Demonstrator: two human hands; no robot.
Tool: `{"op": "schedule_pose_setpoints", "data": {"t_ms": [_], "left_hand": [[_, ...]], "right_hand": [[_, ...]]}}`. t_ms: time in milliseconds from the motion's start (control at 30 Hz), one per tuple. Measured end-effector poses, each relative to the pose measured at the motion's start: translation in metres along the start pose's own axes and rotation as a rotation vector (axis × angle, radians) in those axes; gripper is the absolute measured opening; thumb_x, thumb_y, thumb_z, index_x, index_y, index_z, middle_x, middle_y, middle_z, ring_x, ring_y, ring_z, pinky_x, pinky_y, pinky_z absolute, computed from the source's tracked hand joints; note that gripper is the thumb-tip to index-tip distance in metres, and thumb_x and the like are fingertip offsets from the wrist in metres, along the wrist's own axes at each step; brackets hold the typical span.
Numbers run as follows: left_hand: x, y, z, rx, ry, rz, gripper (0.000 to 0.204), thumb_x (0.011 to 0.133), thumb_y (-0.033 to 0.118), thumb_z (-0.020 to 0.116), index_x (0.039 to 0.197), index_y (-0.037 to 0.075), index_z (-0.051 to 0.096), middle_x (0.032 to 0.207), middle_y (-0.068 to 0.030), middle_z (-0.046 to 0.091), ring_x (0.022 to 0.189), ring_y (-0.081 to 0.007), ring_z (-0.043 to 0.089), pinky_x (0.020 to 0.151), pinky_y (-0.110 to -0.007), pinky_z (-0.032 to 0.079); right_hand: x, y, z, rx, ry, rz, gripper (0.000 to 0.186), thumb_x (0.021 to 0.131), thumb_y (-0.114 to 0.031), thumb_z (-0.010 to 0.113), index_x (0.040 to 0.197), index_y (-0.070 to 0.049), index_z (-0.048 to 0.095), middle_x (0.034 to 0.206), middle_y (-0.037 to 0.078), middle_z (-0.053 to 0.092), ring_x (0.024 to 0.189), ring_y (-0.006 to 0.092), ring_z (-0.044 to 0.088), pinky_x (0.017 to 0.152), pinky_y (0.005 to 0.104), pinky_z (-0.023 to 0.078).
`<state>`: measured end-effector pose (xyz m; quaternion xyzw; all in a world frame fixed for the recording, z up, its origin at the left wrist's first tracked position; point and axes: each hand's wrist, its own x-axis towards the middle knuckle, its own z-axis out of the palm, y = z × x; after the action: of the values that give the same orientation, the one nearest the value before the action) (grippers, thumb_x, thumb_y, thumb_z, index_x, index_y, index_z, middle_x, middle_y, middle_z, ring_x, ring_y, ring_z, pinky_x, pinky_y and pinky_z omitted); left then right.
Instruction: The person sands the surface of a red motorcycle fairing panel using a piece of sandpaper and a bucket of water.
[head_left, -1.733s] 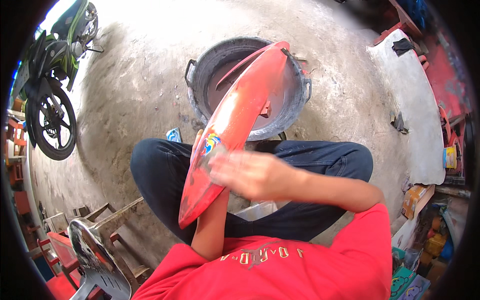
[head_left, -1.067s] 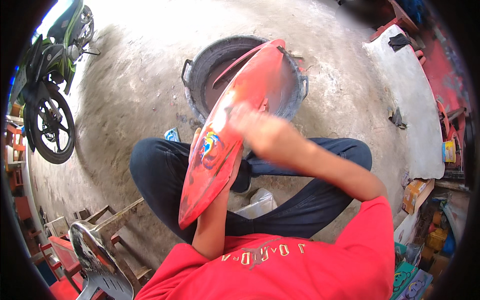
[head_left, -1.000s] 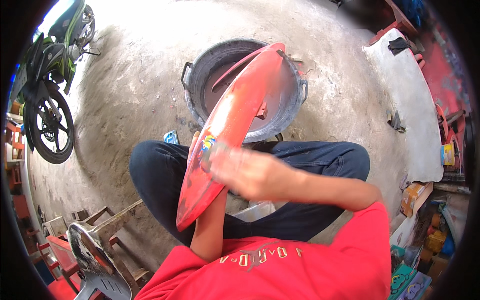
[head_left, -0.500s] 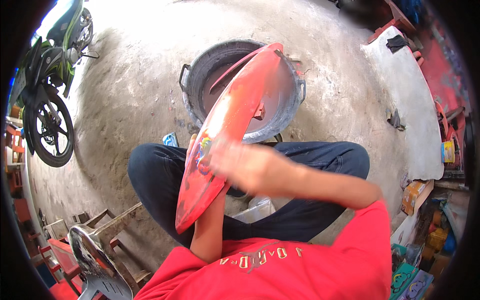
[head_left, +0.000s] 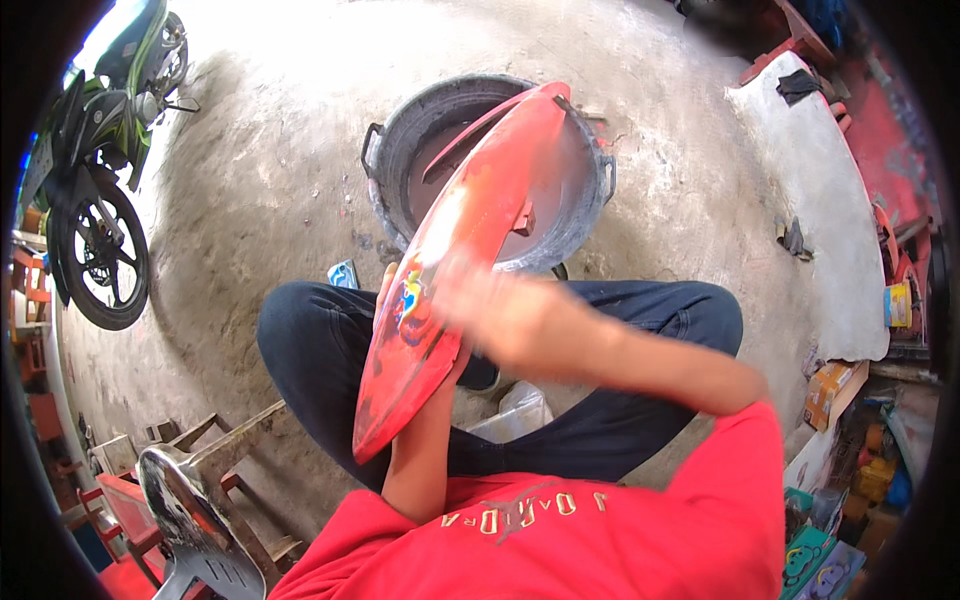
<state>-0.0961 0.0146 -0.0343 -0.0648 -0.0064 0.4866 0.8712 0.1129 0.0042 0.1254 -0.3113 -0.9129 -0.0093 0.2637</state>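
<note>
A long red motorcycle body panel point(head_left: 455, 270) is held slanted across the lap, its upper tip reaching over a round dark basin point(head_left: 400, 150) on the concrete floor and its lower tip pointing down toward the left knee. The panel is supported from underneath by the left hand point(head_left: 385, 290), of which only fingertips are seen curled round the panel's left edge; the forearm rises behind the panel, which hides the rest of the hand. The right hand point(head_left: 495, 310) is laid against the panel's face beside a coloured sticker point(head_left: 410, 305); it is blurred, so whether the fingers are spread or bunched cannot be told.

One basin is counted, and one panel. One green motorcycle point(head_left: 95, 170) is parked at the far left, well apart. A small blue object point(head_left: 343, 273) lies just beyond the left knee. One metal chair point(head_left: 190, 520) stands at the lower left, near wooden frames point(head_left: 215, 445). A pale curved slab point(head_left: 830, 190) lies at the right.
</note>
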Motion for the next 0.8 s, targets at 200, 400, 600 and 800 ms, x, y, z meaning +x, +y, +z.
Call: {"op": "schedule_pose_setpoints", "data": {"t_ms": [200,400,600,800], "left_hand": [[0.002,-0.054,0.099,0.043,0.376,0.251,0.052,0.109,0.044,0.045,0.140,0.005,0.061,0.133,-0.0201,0.069,0.115,-0.0356,0.070,0.107,-0.056,0.052],[-0.001,-0.045,0.070,0.086,0.174,0.175,0.051,0.110,0.043,0.043,0.141,0.006,0.059,0.138,-0.0193,0.066,0.124,-0.0353,0.064,0.110,-0.051,0.051],[0.005,-0.035,0.065,-0.081,-0.001,0.071,0.057,0.110,0.044,0.043,0.145,0.002,0.056,0.140,-0.0221,0.064,0.119,-0.0327,0.069,0.107,-0.054,0.054],[0.002,-0.036,0.056,0.009,-0.042,0.130,0.053,0.109,0.044,0.044,0.139,0.003,0.061,0.137,-0.0206,0.066,0.118,-0.0318,0.069,0.105,-0.052,0.054]], "right_hand": [[-0.008,0.052,0.000,-0.102,-0.090,0.193,0.039,0.093,-0.012,0.060,0.129,0.002,0.066,0.133,0.018,0.070,0.127,0.0262,0.067,0.111,0.0417,0.052],[-0.009,0.033,0.001,-0.034,-0.023,0.079,0.038,0.093,-0.017,0.059,0.123,0.004,0.070,0.130,0.020,0.071,0.122,0.0282,0.070,0.108,0.0431,0.054],[-0.005,-0.005,-0.002,0.130,-0.080,-0.057,0.042,0.094,-0.012,0.057,0.133,0.003,0.063,0.136,0.021,0.068,0.130,0.0348,0.065,0.110,0.0441,0.053],[-0.001,0.001,0.001,0.086,-0.051,-0.010,0.044,0.092,-0.009,0.059,0.133,0.003,0.063,0.134,0.022,0.068,0.128,0.0344,0.066,0.110,0.0441,0.052]]}}
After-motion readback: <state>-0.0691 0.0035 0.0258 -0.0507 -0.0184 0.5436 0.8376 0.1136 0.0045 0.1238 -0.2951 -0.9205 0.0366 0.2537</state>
